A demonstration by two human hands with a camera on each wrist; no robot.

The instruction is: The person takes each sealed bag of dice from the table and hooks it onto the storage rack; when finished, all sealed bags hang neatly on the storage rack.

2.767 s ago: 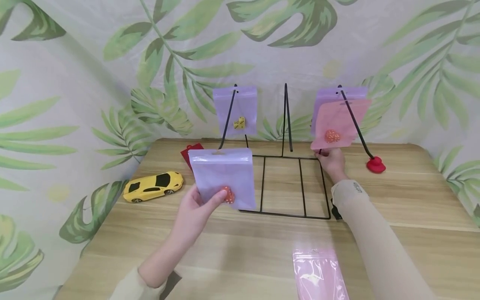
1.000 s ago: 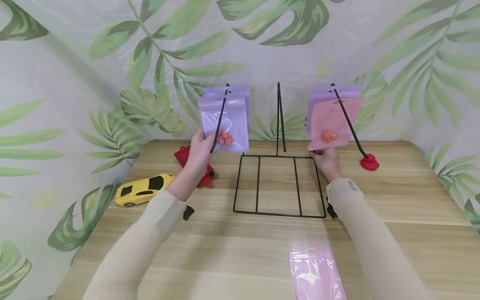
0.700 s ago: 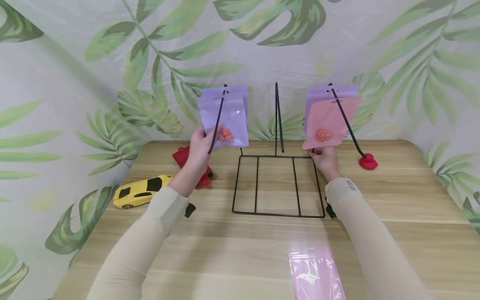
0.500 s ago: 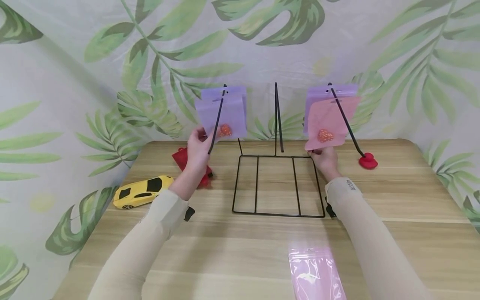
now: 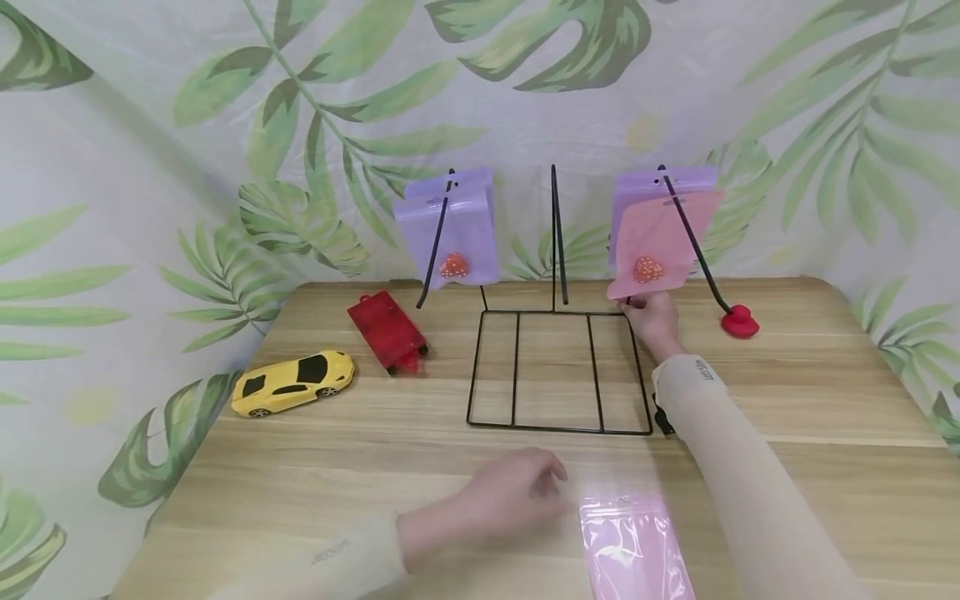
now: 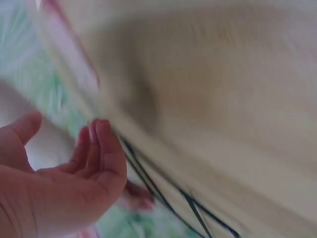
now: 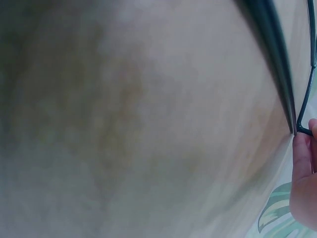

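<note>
My left hand (image 5: 510, 496) is over the front of the table, fingers loosely curled around nothing. It is just left of a glossy pink zip pouch (image 5: 637, 554) lying flat. In the left wrist view the same hand (image 6: 69, 183) is seen bare. My right hand (image 5: 654, 323) grips the back right corner of a black wire display rack (image 5: 558, 429); the right wrist view shows its fingers (image 7: 301, 163) at the wire. On the rack's left hook hangs a purple pouch with orange dice (image 5: 468, 229), before another purple pouch (image 5: 480, 178). A pink pouch with orange dice (image 5: 660, 233) hangs right, before a purple one (image 5: 624, 187).
The rack's middle hook (image 5: 558, 242) bears no pouch. Left of the rack are a red toy piece (image 5: 386, 329) with dark wheels and a yellow toy car (image 5: 292, 383). A small red object (image 5: 740, 322) sits at the right hook's tip.
My left hand brought the purple dice pouch onto the left hook, let it go, and swung down toward the pink pouch on the table. My right hand keeps its grip on the rack.
</note>
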